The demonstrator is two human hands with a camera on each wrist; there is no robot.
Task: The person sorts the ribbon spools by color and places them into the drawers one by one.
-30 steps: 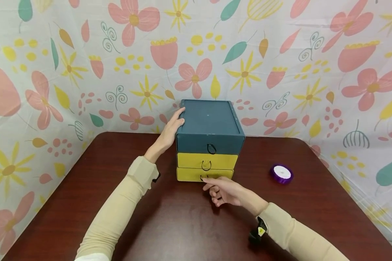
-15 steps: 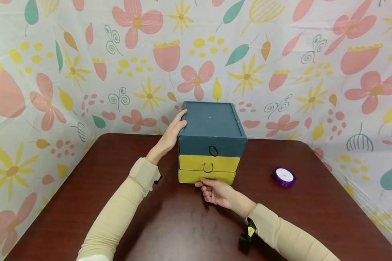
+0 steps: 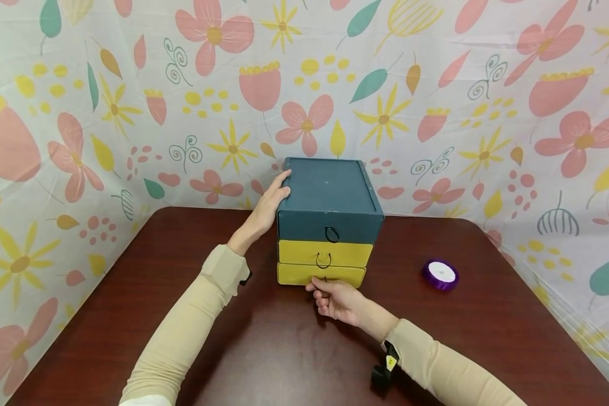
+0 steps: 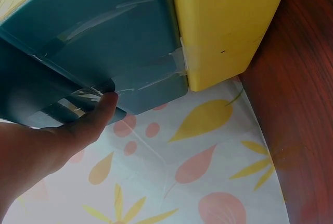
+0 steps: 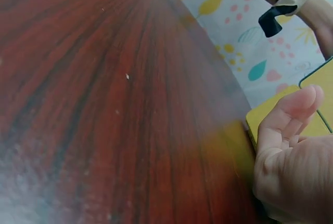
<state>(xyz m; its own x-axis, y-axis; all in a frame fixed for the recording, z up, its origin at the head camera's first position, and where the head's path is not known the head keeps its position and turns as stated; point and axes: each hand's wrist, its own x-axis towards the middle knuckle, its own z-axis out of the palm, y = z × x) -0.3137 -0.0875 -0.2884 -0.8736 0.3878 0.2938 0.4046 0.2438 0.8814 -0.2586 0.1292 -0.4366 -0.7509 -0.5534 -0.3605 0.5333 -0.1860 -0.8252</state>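
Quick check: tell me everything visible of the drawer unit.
The drawer unit stands upright on the red-brown table, looking like card or plastic: a wider dark blue drawer over two yellow drawers, all apparently closed. Black loop pulls show on the upper two fronts; the right hand seems to pinch the bottom one, mostly hiding it. The left hand rests against the upper left side, where the left wrist view shows clear tape.

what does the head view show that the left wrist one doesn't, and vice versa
Only the head view: the right hand at the bottom yellow drawer, and the purple-rimmed spool.
Only the left wrist view: clear tape where the blue box meets yellow.
Both: the left hand touching the blue box, the table and the floral backdrop.
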